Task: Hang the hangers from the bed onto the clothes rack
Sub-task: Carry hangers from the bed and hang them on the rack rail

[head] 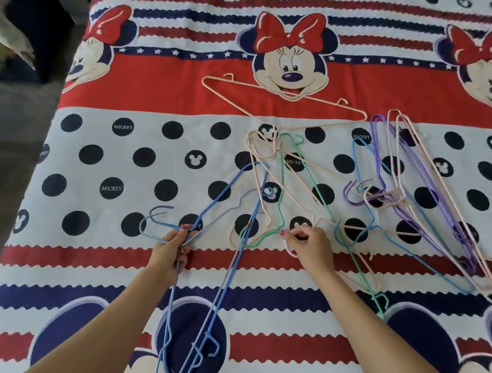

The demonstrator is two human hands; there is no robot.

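Note:
Several thin wire hangers lie tangled on the bed [255, 336]. My left hand [174, 248] grips the necks of two or three blue hangers [221, 214], whose hooks point left and whose frames reach toward me. Beside it, my right hand [308, 245] pinches the hook of a pink hanger [257, 175] where it crosses a green hanger [318, 195]. Another pink hanger [247, 86] lies alone farther up the bed. A bunch of purple, pink and blue hangers [433, 208] lies to the right. No clothes rack is in view.
The bed's cartoon-print cover of red, white and navy stripes and dots fills most of the view. Its left edge runs along a grey floor [2, 165]. Dark furniture and stacked cloth [2, 31] stand at the upper left.

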